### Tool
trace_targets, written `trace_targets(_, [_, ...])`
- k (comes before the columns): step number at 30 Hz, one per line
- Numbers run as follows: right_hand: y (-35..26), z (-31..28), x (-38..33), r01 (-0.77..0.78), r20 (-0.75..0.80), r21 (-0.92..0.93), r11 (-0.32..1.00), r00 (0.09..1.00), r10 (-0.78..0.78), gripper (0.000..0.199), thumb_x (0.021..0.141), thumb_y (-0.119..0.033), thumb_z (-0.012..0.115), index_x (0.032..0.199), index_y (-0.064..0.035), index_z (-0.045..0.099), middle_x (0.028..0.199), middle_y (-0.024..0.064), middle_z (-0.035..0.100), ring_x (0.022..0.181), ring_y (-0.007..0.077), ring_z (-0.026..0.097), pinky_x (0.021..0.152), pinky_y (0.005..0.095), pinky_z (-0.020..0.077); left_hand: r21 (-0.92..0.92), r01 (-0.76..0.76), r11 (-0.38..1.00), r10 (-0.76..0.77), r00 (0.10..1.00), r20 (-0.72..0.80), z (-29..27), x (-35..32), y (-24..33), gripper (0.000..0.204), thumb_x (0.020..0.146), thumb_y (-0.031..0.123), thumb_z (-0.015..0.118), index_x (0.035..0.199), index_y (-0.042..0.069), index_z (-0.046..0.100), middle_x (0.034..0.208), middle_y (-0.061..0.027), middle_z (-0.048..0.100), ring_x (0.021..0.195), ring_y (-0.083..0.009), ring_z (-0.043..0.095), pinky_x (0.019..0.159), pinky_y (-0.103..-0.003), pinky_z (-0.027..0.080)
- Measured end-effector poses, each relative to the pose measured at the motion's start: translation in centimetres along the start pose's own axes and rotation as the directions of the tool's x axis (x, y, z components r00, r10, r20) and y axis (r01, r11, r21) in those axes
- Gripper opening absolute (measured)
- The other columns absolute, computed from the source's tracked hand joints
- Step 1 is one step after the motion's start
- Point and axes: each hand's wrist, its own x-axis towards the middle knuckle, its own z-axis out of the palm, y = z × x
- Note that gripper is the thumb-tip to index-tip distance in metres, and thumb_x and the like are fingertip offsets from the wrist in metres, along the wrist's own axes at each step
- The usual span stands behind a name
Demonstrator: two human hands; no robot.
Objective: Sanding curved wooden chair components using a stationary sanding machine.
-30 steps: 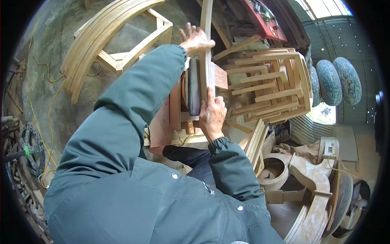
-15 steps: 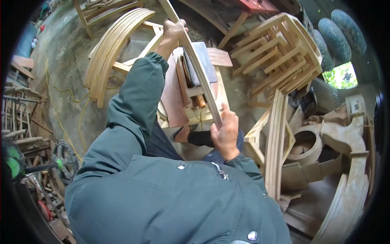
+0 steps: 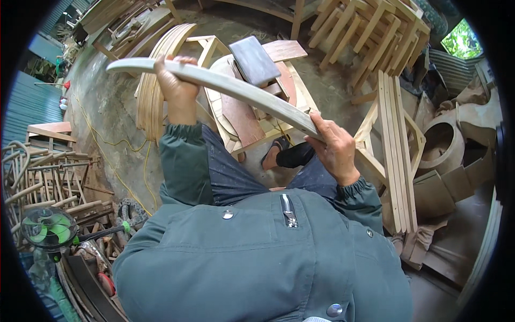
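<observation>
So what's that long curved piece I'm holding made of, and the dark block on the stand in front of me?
The curved piece, gripped by the left hand and right hand, looks like bare, pale wood: matte, smooth, unvarnished, with faint grain. The dark block is flat, grey and dull; it may be stone or dark-stained wood, which the view leaves open. The stand under it looks like raw reddish and pale wood.

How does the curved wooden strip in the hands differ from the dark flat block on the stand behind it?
The curved wooden strip is long, thin and pale; the dark flat block is short, squarish and grey-black. The strip is held up in the air by the left hand near one end and the right hand at the other; the block lies untouched on the wooden stand. The strip bows along its length; the block's faces look flat.
</observation>
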Motion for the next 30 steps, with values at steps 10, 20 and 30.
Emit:
trace_targets(10, [3.9, -4.9, -5.2, -0.133, -0.045, 0.068, 0.989, 0.99, 0.136, 0.043, 0.084, -0.017, 0.086, 0.123, -0.0043, 0.073, 0.113, 0.014, 0.075, 0.1, 0.0289, 0.073, 0.087, 0.0359, 0.058, -0.12, 0.091, 0.989, -0.088, 0.996, 0.031, -3.8, -2.9, 0.7, 0.028, 0.092, 0.033, 0.067, 0.082, 0.013, 0.049, 0.065, 0.0019, 0.047, 0.057, -0.0123, 0.05, 0.054, -0.03, 0.045])
trace_targets(20, [3.7, -5.7, -6.5, -0.438, 0.091, 0.732, 0.522, 0.822, 0.562, 0.04, 0.095, -0.024, 0.082, 0.125, 0.0004, 0.072, 0.112, 0.0058, 0.073, 0.101, 0.014, 0.067, 0.089, 0.0267, 0.0536, -0.121, 0.074, 0.99, -0.072, 0.997, 0.015, -5.9, -1.8, 0.6, 0.028, 0.091, 0.033, 0.065, 0.081, 0.014, 0.048, 0.065, 0.0009, 0.046, 0.056, -0.0126, 0.049, 0.055, -0.03, 0.045])
trace_targets(30, [2.6, -3.2, -4.9, -0.216, 0.075, 0.966, 0.144, 0.764, 0.641, 0.043, 0.111, -0.029, 0.055, 0.144, -0.0013, 0.058, 0.125, 0.0193, 0.072, 0.11, 0.0263, 0.072, 0.089, 0.0388, 0.063, -0.266, 0.044, 0.963, -0.014, 0.994, 0.111, -8.4, -2.2, 1.9, 0.027, 0.082, 0.031, 0.07, 0.084, 0.013, 0.05, 0.065, 0.003, 0.05, 0.052, -0.0097, 0.053, 0.052, -0.025, 0.047])
